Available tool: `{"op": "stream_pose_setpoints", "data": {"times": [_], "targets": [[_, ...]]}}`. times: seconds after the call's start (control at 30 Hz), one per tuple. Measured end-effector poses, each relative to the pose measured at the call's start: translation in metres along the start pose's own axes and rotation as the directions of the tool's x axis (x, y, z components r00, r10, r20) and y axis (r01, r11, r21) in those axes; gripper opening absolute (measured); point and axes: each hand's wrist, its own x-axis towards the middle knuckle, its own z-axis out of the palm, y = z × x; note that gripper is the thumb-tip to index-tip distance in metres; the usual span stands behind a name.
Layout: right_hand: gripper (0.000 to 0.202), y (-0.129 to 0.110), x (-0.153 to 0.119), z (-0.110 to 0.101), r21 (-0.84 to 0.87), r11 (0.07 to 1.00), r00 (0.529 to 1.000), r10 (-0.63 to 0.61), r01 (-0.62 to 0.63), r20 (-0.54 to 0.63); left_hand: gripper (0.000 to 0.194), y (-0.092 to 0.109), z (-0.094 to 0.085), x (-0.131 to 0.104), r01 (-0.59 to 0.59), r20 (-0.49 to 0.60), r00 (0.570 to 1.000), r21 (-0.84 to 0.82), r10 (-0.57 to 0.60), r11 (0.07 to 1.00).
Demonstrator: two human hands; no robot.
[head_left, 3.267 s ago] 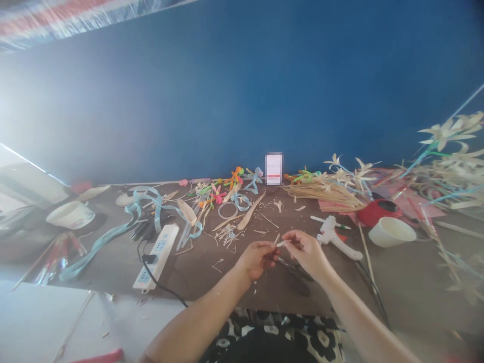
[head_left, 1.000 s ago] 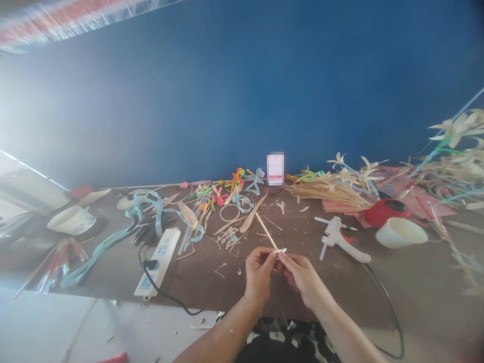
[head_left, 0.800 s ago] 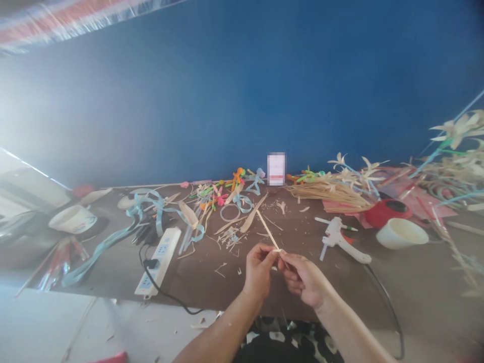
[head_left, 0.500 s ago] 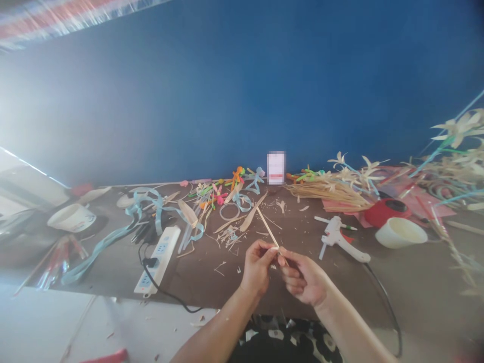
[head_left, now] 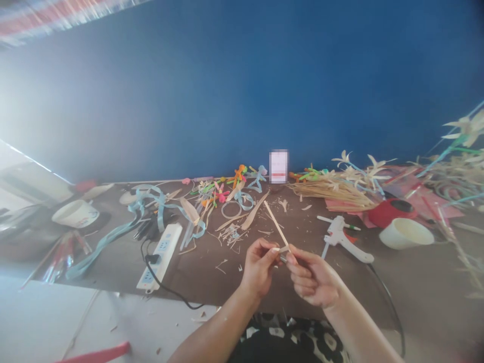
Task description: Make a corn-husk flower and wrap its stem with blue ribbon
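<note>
My right hand [head_left: 315,277] pinches a thin pale stick [head_left: 276,223], which slants up and to the left over the dark table. Beside it, my left hand [head_left: 259,267] has its thumb and forefinger closed on the end of a short pale strip [head_left: 283,249] that reaches across to the stick. A small greyish piece shows under the right fingertips, too small to make out. Ahead of the hands lie a dry husk leaf [head_left: 254,214] and scattered pale scraps [head_left: 232,231].
A white glue gun [head_left: 346,239] with a black cord lies right, near a cream cup [head_left: 406,234], a red container [head_left: 391,213] and straw bundles [head_left: 333,194]. Leftward are a power strip [head_left: 161,257], blue ribbon [head_left: 96,254] and a white cup [head_left: 75,214]. A blue wall [head_left: 242,91] stands behind.
My right hand has moved slightly right, away from my left, taking the stick along. The short pale strip between the hands now shows. The whole view has shifted a little.
</note>
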Motion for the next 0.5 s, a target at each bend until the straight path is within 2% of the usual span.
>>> {"op": "stream_pose_setpoints", "data": {"times": [0.07, 0.17, 0.27, 0.37, 0.5], "targets": [[0.026, -0.006, -0.006, 0.001, -0.004, 1.000, 1.000, -0.017, 0.017, -0.007, 0.018, 0.002, 0.000, -0.002, 0.007, -0.007, 1.000, -0.009, -0.007, 1.000], [0.025, -0.020, -0.018, 0.001, -0.015, 0.986, 0.982, -0.166, 0.165, -0.089, 0.018, 0.007, -0.003, -0.002, 0.001, -0.042, 0.999, -0.039, -0.002, 0.999], [0.023, -0.028, -0.022, -0.001, -0.140, 0.932, 0.894, -0.361, 0.335, -0.263, 0.017, 0.009, -0.009, 0.000, -0.010, -0.090, 0.996, -0.056, 0.005, 0.998], [0.029, -0.016, -0.012, 0.001, -0.313, 0.899, 0.831, -0.413, 0.306, -0.374, 0.016, 0.009, -0.009, 0.002, -0.025, -0.105, 0.994, -0.050, 0.019, 0.998], [0.033, 0.015, 0.003, 0.011, -0.471, 0.857, 0.816, -0.417, 0.207, -0.400, 0.011, 0.006, -0.005, 0.001, -0.132, -0.085, 0.987, 0.032, 0.134, 0.991]]}}
